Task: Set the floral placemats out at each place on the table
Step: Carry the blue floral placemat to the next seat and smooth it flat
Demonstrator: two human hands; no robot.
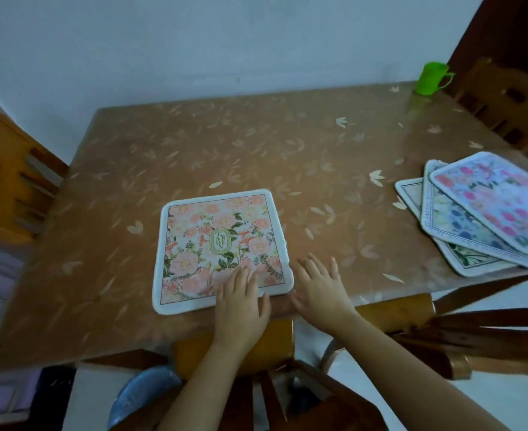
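One pink floral placemat (pixel 222 247) is down flat on the counter (pixel 256 144) at the near edge, pretty much right in front of the person; it's got peachy-pink flowers, green leaves, a white border and a little oval label in the middle that reads "GARDEN"; its near right corner sits right by the counter's edge. Both hands are open and flat, fingers loosely spread, not pinching anything; the left hand (pixel 240 303) lies palm-down on the near right part of that placemat with the fingertips over the flowers; the right hand (pixel 320 287) is just beside the mat's right edge, over the bare counter, and I honestly can't tell if it's touching the mat or only the counter. Off at the right side of the counter is a fanned stack of placemats (pixel 486 213), at least three, overlapping at angles, the top one with pink-red flowers on a pale blue ground, the one under it with blue and yellow ones; the bottom one pokes out on the left and near side. A green plastic cup (pixel 432 78) stands at the far right corner, well apart from everything. The counter has a brownish cover with a pale leaf print; wooden chairs sit at the left (pixel 10 181), the far right (pixel 505 104) and the near side (pixel 256 346); a pale wall (pixel 225 42) is behind.
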